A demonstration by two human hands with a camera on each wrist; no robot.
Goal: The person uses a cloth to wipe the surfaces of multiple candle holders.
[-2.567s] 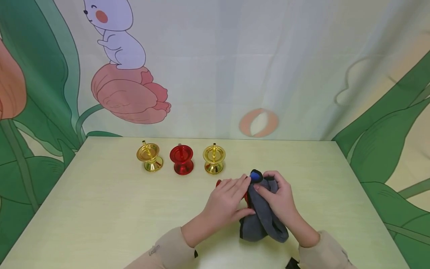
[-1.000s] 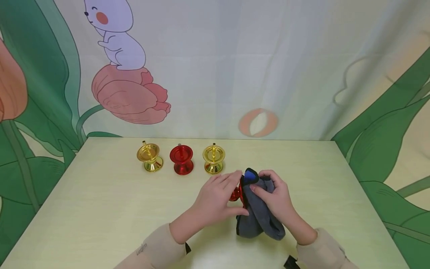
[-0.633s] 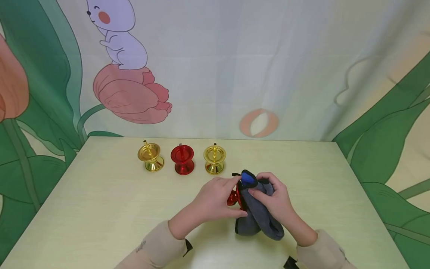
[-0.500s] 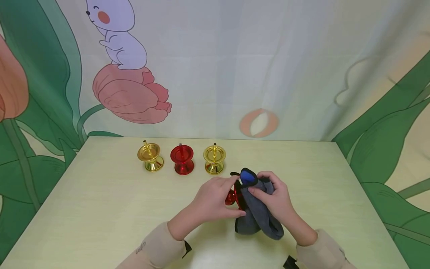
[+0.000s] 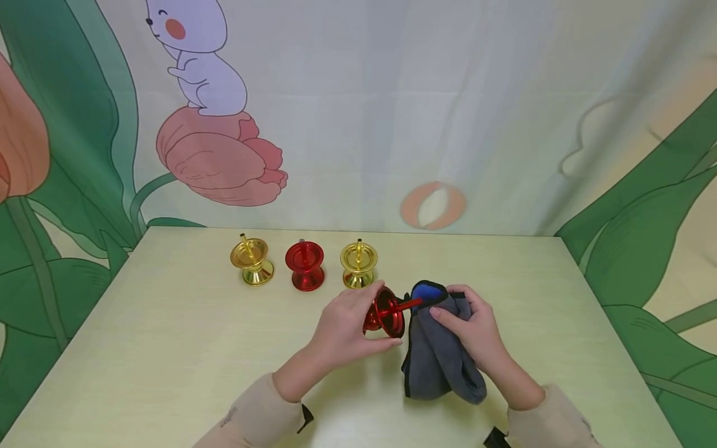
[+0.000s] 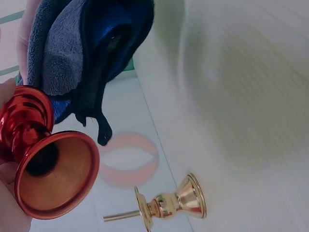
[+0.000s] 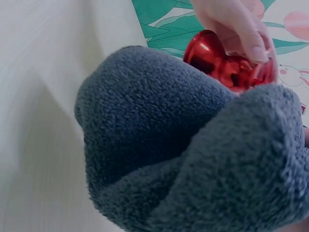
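Note:
A shiny red candle holder point(image 5: 390, 314) lies sideways in my left hand point(image 5: 338, 326), its spike pointing right. Fingers and thumb grip it around the dish's edge. In the left wrist view the hollow underside of the holder's foot point(image 6: 72, 179) faces the camera. My right hand point(image 5: 473, 323) pinches a folded grey-blue towel point(image 5: 434, 361) with black edging and a bright blue patch at its top. The spike's tip overlaps that blue patch in the head view. Thick folds of the towel point(image 7: 145, 106) fill most of the right wrist view and hide the right fingers.
Behind the hands, a gold candle holder point(image 5: 256, 270), a red one point(image 5: 306, 277) and another gold one point(image 5: 358, 277) stand upright in a row on the pale table point(image 5: 168, 348). A printed curtain point(image 5: 336, 124) hangs behind the table's back edge.
The red candle holder, earlier pressed against the towel, has come away to the left and turned, showing its dish and spike. The right hand and towel have shifted slightly right.

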